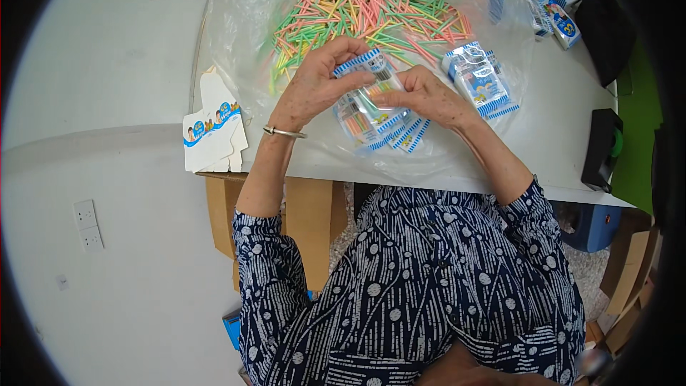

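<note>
Both hands hold a small clear plastic packet (386,84) with blue-striped ends and coloured sticks showing inside. My left hand (314,82), with a bangle at the wrist, grips its upper left part, thumb across the front. The thumb and fingers of my right hand (434,100) pinch its right side. Beneath it, several similar packets (355,125) lie overlapped, partly hidden by the hands. Beyond the hands spreads a big heap of thin pink, green, yellow and orange sticks (364,7) on a clear plastic sheet (243,36).
A stack of striped packets (480,78) lies right of my right hand. White printed card pieces (214,129) sit at the table's left edge. More blue-and-white packs (559,21) lie far right, near a black tape dispenser (602,150). Cardboard boxes (307,214) stand below the table.
</note>
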A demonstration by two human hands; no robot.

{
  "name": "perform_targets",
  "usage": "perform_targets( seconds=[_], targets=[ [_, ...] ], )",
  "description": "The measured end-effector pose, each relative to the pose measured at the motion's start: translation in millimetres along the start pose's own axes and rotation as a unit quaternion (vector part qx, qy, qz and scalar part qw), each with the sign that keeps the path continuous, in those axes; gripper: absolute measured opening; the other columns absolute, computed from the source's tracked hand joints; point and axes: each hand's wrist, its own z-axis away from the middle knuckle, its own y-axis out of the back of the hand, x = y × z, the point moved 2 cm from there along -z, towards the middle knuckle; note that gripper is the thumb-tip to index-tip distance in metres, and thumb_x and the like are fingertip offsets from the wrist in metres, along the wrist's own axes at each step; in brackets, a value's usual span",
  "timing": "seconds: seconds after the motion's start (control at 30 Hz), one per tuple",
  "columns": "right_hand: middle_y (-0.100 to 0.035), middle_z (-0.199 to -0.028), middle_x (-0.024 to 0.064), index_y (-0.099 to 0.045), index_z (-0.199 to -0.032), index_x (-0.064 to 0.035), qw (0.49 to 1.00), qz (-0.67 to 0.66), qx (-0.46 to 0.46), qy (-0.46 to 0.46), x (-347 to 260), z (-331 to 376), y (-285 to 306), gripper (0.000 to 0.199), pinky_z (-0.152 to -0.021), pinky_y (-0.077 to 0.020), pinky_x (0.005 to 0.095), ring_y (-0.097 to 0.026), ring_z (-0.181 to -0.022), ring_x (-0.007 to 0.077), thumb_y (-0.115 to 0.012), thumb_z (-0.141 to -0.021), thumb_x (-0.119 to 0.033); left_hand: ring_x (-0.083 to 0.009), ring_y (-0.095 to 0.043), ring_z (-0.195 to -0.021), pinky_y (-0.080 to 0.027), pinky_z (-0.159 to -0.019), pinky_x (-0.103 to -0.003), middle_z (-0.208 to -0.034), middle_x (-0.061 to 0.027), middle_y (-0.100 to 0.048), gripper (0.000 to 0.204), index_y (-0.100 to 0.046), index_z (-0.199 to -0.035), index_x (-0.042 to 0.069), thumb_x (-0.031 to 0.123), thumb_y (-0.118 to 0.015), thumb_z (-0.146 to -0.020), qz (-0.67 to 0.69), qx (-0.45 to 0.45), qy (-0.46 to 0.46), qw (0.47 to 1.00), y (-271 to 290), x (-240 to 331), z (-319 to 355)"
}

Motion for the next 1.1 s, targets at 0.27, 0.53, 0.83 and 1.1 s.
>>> perform_targets(
  seconds=[0.27,0.53,0.83,1.1],
  targets=[
    [-0.062,-0.095,0.0104,-0.063,-0.100,0.0018,0.818,0.420,0.357,0.164,13.0,40.2,54.3,0.035,-0.075,-0.0456,0.0337,-0.057,-0.087,0.0221,-0.072,-0.081,-0.026,-0.0156,-0.058,-0.099,-0.048,-0.086,-0.030,-0.106,-0.0056,-0.061,0.044,-0.055,-0.118,0.002,0.015,-0.074,-0.080,-0.238,-0.049,0.022,0.970,24.6,-51.0,34.1],
    [-0.057,-0.108,0.0156,-0.062,-0.101,-0.0011,0.711,0.515,0.469,0.092,53.5,63.1,81.7,0.030,-0.085,-0.0435,0.0402,-0.054,-0.100,0.0325,-0.069,-0.082,-0.023,-0.0226,-0.059,-0.100,-0.048,-0.085,-0.034,-0.108,-0.0101,-0.062,0.050,-0.057,-0.118,0.004,0.027,-0.074,-0.077,-0.334,0.061,-0.058,0.939,0.9,-25.6,16.7],
    [-0.058,-0.105,0.0122,-0.066,-0.095,-0.0028,0.669,0.519,0.489,0.210,20.1,68.2,67.8,0.018,-0.078,-0.0454,0.0361,-0.056,-0.086,0.0262,-0.070,-0.080,-0.011,-0.0195,-0.059,-0.099,-0.048,-0.082,-0.033,-0.111,-0.0074,-0.063,0.042,-0.061,-0.112,0.004,0.028,-0.072,-0.080,-0.273,0.066,-0.128,0.951,-39.9,-14.7,-25.7],
    [-0.057,-0.115,0.0130,-0.062,-0.105,-0.0046,0.727,0.474,0.381,0.319,10.2,56.9,31.6,0.036,-0.074,-0.0497,0.0326,-0.058,-0.093,0.0267,-0.075,-0.072,0.000,-0.0060,-0.056,-0.075,-0.045,-0.066,-0.022,-0.083,0.0002,-0.064,0.014,-0.067,-0.092,0.001,0.015,-0.066,-0.087,-0.070,0.014,-0.080,0.994,-67.2,-11.5,-48.5]
  ],
)
